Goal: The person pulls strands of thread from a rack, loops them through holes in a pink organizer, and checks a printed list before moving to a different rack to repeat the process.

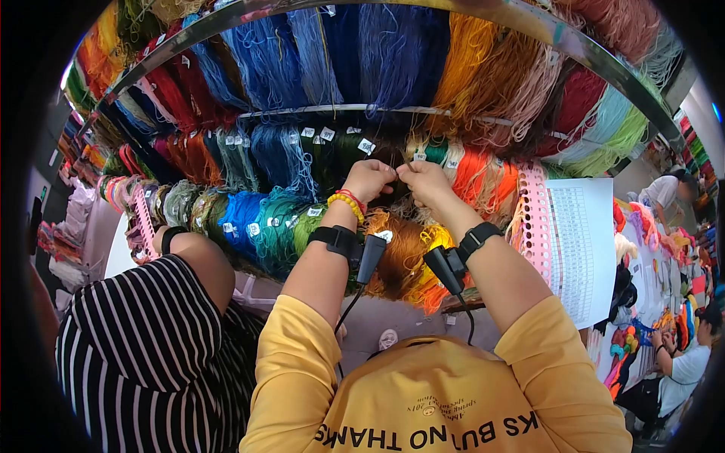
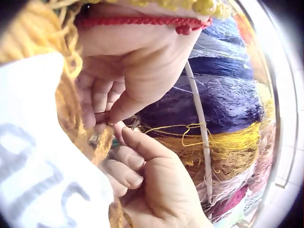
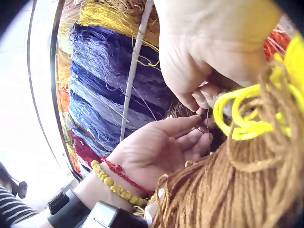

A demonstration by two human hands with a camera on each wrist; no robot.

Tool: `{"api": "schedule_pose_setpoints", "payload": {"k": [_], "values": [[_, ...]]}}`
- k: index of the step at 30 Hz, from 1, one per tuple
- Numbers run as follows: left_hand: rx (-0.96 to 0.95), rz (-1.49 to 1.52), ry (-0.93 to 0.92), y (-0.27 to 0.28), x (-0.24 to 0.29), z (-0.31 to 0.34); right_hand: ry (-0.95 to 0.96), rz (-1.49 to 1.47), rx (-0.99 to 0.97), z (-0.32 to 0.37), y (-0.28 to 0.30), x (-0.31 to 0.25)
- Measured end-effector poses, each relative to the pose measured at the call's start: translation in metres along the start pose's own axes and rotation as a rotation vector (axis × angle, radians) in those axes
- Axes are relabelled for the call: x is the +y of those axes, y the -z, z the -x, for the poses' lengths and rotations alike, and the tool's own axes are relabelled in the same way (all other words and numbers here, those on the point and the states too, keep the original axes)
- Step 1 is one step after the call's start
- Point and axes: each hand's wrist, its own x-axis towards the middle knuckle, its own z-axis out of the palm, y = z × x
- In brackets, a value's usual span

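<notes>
My left hand (image 1: 370, 181), with a red cord and yellow beads at its wrist, pinches a thin dark brown thread (image 3: 207, 121) between thumb and fingertips. Close against it, my right hand (image 1: 427, 183) holds the same thread with thumb and curled fingers; the fingertips of both hands nearly meet in the left wrist view. Behind the hands hangs a dark brown hank (image 1: 388, 149), partly covered by them. Below them lies a golden-brown hank (image 1: 400, 245) with a white tag (image 1: 384, 235), and yellow yarn (image 3: 242, 111) loops beside my right hand.
Blue hanks (image 1: 272, 64) and orange-gold hanks (image 1: 483, 68) hang above on a white rod (image 1: 325, 110). A curved metal rail (image 1: 347, 6) crosses overhead. At right are a pink perforated strip (image 1: 533, 219) and a printed sheet (image 1: 581, 249). A person in striped clothing (image 1: 143, 340) is at left.
</notes>
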Motion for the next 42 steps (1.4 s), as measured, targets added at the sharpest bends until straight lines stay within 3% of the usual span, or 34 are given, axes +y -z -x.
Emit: {"api": "schedule_pose_setpoints", "payload": {"k": [8,11,14,19,22,28,35,42], "values": [[-0.094,0.048,0.084,-0.001,0.003,0.006,-0.072,-0.065,-0.087,0.005,-0.007,-0.011],[-0.139,0.019,0.086,-0.004,0.004,0.009,0.085,0.03,0.089,0.002,-0.011,-0.007],[-0.014,-0.018,0.056,-0.007,-0.002,-0.001,0.117,0.161,0.182,-0.01,-0.004,0.007],[0.282,-0.238,-0.101,-0.011,-0.01,-0.026,0.016,-0.014,0.119,0.004,-0.003,-0.005],[0.352,-0.496,-0.167,-0.015,0.002,-0.017,0.031,0.013,0.114,0.001,-0.001,-0.001],[0.342,-0.626,-0.09,-0.022,0.017,-0.02,0.04,0.043,0.081,0.001,-0.001,-0.001],[0.327,-0.539,-0.157,-0.016,0.003,-0.022,0.066,0.074,0.077,-0.001,-0.002,0.0],[0.246,-0.372,-0.076,-0.006,-0.012,-0.025,0.068,0.088,0.116,-0.006,-0.002,0.002]]}}
